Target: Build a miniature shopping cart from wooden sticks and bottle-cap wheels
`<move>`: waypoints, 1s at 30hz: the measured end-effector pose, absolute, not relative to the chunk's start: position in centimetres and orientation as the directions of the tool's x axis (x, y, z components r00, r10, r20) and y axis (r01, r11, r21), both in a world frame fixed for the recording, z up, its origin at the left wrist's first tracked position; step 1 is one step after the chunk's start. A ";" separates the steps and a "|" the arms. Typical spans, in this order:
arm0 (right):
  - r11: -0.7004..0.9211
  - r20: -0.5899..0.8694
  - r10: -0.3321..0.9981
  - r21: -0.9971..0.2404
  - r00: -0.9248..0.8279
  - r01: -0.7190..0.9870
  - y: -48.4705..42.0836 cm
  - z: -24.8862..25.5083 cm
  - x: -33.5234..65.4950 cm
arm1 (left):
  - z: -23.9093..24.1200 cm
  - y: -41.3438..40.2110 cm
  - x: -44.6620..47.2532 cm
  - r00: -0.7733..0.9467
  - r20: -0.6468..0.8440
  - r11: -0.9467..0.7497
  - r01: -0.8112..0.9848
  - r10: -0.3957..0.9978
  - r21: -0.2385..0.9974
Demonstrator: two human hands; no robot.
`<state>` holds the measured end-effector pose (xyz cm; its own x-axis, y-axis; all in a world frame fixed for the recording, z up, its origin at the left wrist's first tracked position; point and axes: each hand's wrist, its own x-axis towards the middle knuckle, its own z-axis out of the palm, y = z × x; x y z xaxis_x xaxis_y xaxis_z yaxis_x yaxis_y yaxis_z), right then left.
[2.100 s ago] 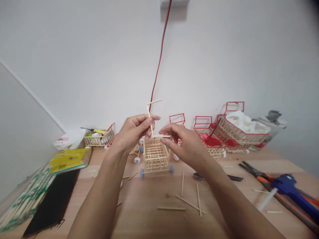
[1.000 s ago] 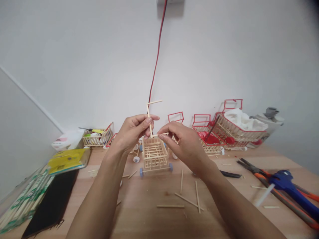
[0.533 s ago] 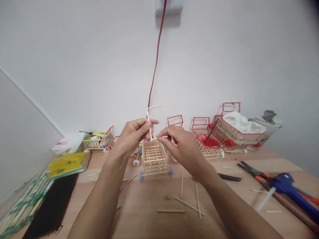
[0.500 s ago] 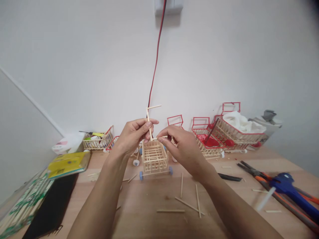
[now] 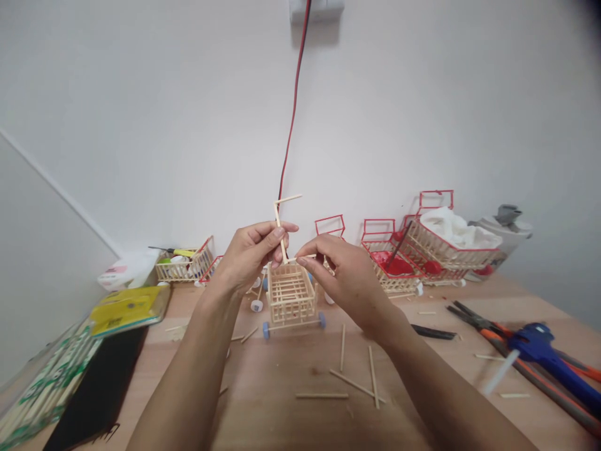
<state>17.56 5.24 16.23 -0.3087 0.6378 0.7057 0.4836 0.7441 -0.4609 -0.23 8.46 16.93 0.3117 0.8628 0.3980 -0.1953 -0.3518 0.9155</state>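
Closest to the near edge of the wooden worktop [image 5: 282, 426] lie a few loose sticks [image 5: 357, 383], scattered between the person's two forearms, flat on the wood. Off to the near left edge a black sheet [image 5: 96, 388] lies beside packs of skewers [image 5: 42, 394]; toward the near right edge a blue glue gun [image 5: 544, 357] rests across orange-handled pliers [image 5: 488, 329].

Farther in, around the middle of the worktop, stands a small unpainted stick cart [image 5: 290, 299] on pale blue wheels. The left hand [image 5: 248, 254] is raised over its back left corner, thumb and fingers pinched shut on a bent stick handle [image 5: 280, 228] that rises upright from the cart's rim and turns sideways at its top. The right hand [image 5: 345, 275] is just beside it, over the cart's back right corner, thumb and forefinger closed on a short stick [image 5: 304, 257] held level, its left end meeting the upright near the cart's rim. The two hands are almost touching at the fingertips.

Beyond the hands, toward the far left corner, sit a yellow pack [image 5: 126, 307], a white bottle on its side [image 5: 126, 270] and a stick basket [image 5: 181, 264] holding small items. Along the far right edge a row of red-trimmed carts [image 5: 399, 260] stands against the wall, one holding white cloth [image 5: 455, 228], with a grey container [image 5: 509, 225] behind. A red and black cable [image 5: 292, 125] hangs down the wall.
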 end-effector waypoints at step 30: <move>0.764 0.705 0.620 -0.443 -0.343 0.470 5.1 16.4 18.0 | 17.3 8.3 -0.2 0.308 0.347 -0.295 -0.204 0.886 0.933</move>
<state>18.04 5.06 16.37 -0.3434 0.6201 0.7054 0.4697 0.7637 -0.4428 -0.19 8.31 17.27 0.3082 0.8857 0.3473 -0.2044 -0.2949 0.9334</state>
